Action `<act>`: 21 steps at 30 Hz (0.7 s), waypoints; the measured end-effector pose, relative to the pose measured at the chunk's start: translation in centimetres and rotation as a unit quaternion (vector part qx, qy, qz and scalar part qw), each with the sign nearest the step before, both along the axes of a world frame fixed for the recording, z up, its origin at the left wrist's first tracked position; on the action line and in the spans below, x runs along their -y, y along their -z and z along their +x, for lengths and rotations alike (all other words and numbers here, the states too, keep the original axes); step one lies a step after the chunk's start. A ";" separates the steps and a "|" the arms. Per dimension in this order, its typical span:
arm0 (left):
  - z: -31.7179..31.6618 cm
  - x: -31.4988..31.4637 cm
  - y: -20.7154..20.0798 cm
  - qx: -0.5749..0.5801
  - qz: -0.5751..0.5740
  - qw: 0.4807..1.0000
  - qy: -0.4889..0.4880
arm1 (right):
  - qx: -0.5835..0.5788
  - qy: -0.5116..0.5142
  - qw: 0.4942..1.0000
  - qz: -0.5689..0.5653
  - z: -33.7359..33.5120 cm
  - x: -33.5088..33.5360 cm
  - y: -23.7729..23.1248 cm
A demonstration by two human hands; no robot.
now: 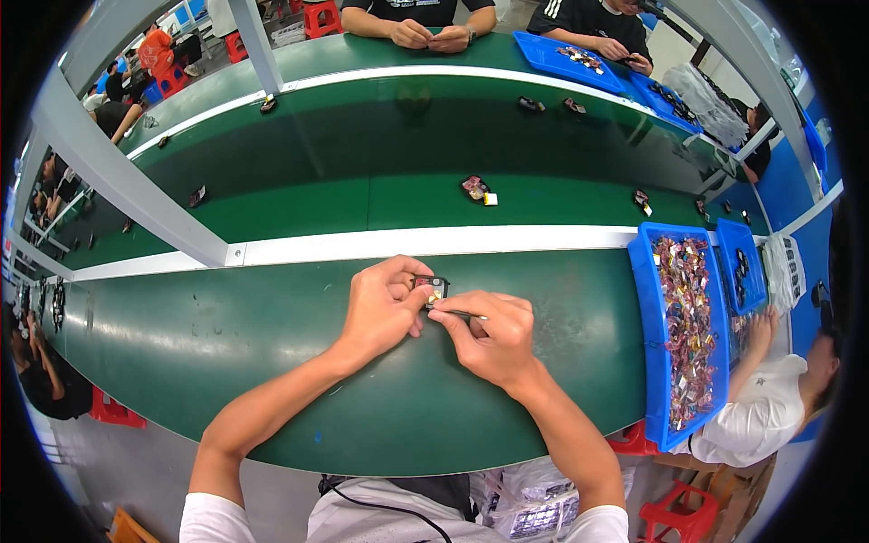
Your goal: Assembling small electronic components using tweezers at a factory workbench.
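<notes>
Over the middle of the green workbench (272, 362), my left hand (380, 306) is closed on a small black electronic housing (433, 288). A circuit-like inside with a round silvery part and yellowish bits shows in it. My right hand (493, 335) pinches a slim dark tweezer-like tool (466, 314), its tip at the lower edge of the housing. The two hands almost meet there. Fingers hide part of the housing and most of the tool, so its exact kind is hard to make out.
At my right stands a blue tray (654, 362) heaped with small wired parts, beside a smaller blue tray (753, 271). Beyond a white rail (407, 242), a green conveyor belt (344, 195) carries several small assemblies (475, 188). A grey post (136, 172) rises at left. Co-workers sit around.
</notes>
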State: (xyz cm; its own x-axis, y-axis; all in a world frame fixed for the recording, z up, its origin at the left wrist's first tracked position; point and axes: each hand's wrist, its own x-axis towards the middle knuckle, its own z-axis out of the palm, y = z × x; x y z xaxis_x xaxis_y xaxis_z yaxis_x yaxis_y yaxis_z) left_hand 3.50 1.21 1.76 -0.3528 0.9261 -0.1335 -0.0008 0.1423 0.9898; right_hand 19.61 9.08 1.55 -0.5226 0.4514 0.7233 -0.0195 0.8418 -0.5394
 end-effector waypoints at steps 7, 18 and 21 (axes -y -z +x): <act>-5.3 -3.1 0.0 -0.131 0.038 0.988 -0.065 | -0.050 0.053 0.996 0.056 0.5 -0.6 -0.6; -16.1 -7.4 0.8 -0.596 0.020 0.762 -0.254 | -0.032 0.086 0.995 0.041 0.5 -0.7 -0.2; -13.8 -9.5 0.0 -0.568 0.101 0.766 -0.283 | -0.006 0.095 0.995 0.042 0.8 -0.8 -0.2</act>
